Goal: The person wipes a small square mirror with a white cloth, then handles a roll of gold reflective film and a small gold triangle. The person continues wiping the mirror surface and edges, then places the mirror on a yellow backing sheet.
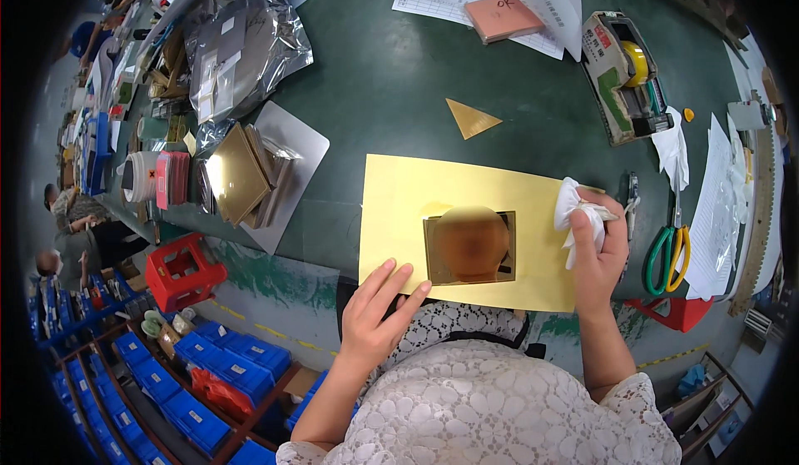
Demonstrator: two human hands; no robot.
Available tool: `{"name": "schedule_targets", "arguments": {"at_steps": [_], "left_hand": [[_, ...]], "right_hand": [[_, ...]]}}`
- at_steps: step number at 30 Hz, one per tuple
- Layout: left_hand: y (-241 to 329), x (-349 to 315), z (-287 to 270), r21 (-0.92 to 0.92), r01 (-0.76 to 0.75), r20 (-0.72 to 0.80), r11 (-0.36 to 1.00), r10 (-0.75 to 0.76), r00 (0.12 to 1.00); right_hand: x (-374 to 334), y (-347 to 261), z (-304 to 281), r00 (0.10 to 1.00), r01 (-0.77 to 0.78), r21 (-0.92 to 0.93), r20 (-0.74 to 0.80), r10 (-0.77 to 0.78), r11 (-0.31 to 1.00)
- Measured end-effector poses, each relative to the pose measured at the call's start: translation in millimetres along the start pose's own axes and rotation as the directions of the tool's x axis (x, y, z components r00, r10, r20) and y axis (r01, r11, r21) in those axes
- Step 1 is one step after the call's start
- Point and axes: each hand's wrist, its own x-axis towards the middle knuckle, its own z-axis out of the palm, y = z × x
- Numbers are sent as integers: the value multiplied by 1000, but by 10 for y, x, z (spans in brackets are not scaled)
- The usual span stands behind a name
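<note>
A shiny gold mirror-like plate [430,248] lies on a yellow sheet [391,207] at the table's near edge. My left hand [376,311] rests with fingers spread on the sheet's lower left, one fingertip at the plate's lower left corner. At the sheet's right edge, my right hand [601,253] is closed round a crumpled white cloth [568,207]. A gold triangular piece [472,119] lies beyond the sheet. To the left, a stack of gold plates [239,174] sits on a grey board [300,136].
At the right are a tape dispenser [620,82], scissors [670,253] with green and yellow handles, and papers [707,215]. A pink pad [503,18] lies on papers at the back. Plastic-wrapped sheets [250,49] are back left. A red stool [185,272] stands beside the table.
</note>
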Motion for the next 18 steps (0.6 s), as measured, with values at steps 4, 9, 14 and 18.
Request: {"name": "schedule_targets", "arguments": {"at_steps": [4,9,14,18], "left_hand": [[-12,-4,6,-5,-6,-9,1000,6,1000],[-16,13,9,0,-20,3,1000,20,1000],[-12,28,-8,40,-68,51,997,66,996],[-27,13,13,88,-105,59,991,100,993]], "right_hand": [[5,-38,15,999,-19,-67,29,21,998],[9,-244,173,843,431,-372,491,-220,822],[0,-363,585,692,634,-302,633,-348,712],[34,-393,729,640,661,-272,690,-337,699]]}}
